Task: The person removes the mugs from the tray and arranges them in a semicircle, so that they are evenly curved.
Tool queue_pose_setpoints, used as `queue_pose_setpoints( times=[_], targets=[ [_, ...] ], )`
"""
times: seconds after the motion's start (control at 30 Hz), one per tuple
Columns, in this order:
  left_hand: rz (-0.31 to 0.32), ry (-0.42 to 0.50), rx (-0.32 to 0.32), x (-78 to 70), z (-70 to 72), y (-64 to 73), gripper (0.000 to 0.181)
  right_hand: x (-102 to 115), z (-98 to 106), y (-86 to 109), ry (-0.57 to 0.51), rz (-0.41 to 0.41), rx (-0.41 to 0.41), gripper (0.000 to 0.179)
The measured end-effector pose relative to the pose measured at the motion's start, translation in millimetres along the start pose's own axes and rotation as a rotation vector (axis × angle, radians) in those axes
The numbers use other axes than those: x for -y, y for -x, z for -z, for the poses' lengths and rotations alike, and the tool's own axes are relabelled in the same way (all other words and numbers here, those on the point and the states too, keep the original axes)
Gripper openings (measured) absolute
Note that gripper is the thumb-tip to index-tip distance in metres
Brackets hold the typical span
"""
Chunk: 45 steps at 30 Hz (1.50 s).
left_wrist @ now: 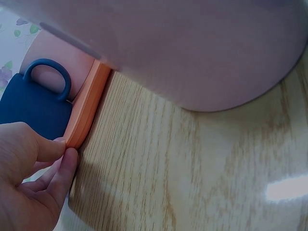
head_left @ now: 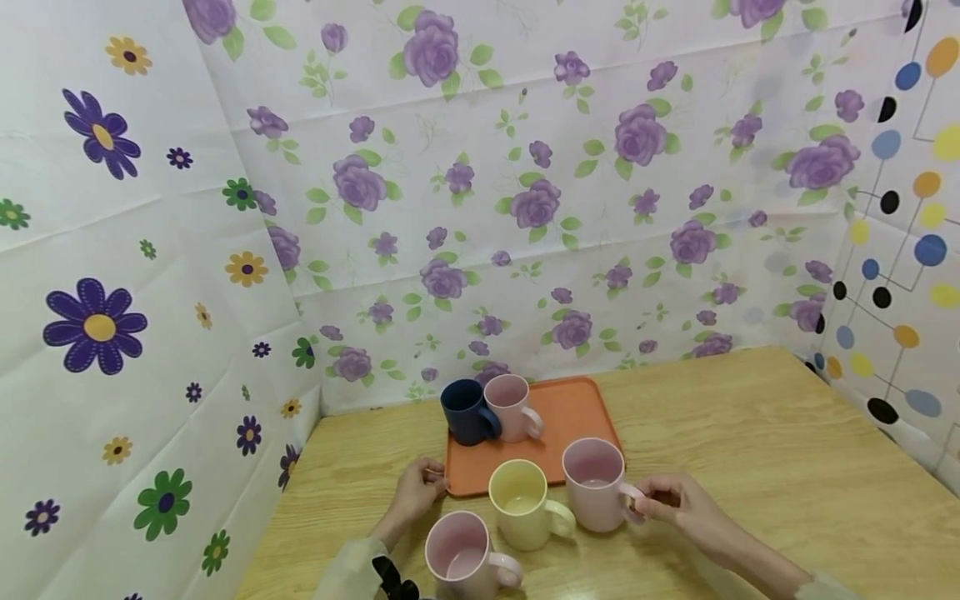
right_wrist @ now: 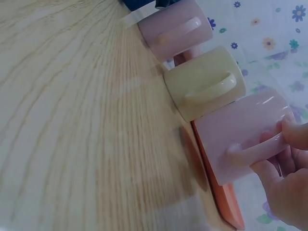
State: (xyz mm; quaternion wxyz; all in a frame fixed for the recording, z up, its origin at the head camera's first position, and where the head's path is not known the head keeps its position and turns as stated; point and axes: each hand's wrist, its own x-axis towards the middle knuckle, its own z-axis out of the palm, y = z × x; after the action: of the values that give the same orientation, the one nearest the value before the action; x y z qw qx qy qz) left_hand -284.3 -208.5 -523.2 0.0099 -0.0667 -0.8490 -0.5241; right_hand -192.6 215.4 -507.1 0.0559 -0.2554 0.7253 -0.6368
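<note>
My right hand (head_left: 678, 504) pinches the handle of a pink mug (head_left: 596, 492) at the tray's front right. In the right wrist view, that pink mug (right_wrist: 245, 137) appears raised off the table, with a shadow under it. My left hand (head_left: 418, 492) pinches the front left corner of an orange tray (head_left: 566, 417); the left wrist view shows thumb and fingers on the tray's rim (left_wrist: 86, 113). On the tray stand a dark blue mug (head_left: 465, 417) and another pink mug (head_left: 510, 408), side by side. A yellow mug (head_left: 519, 508) stands just in front of the tray.
A third pink mug (head_left: 459, 554) stands nearest me, left of the yellow one. The wooden table (head_left: 720, 417) reaches back to a wall covering with purple roses (head_left: 536, 204). Patterned sheets also hang at the left and right. A black object (head_left: 393, 579) shows at the bottom edge.
</note>
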Motion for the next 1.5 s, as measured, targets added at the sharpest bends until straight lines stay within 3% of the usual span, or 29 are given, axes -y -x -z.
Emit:
queue_pose_setpoints(
  times=[0.63,1.03,1.5],
  targets=[
    [0.009,-0.016,0.003,-0.3,-0.2,0.6,0.02,-6.8,-0.2,6.8,0.039,-0.019,0.009,0.02],
    [0.01,-0.004,0.001,-0.9,-0.1,1.0,0.02,-7.1,4.8,3.7,0.01,-0.05,0.069,0.022],
    [0.008,-0.034,-0.002,-0.3,-0.5,1.2,0.021,-5.8,6.5,-0.3,0.058,-0.011,0.145,0.02]
  ],
)
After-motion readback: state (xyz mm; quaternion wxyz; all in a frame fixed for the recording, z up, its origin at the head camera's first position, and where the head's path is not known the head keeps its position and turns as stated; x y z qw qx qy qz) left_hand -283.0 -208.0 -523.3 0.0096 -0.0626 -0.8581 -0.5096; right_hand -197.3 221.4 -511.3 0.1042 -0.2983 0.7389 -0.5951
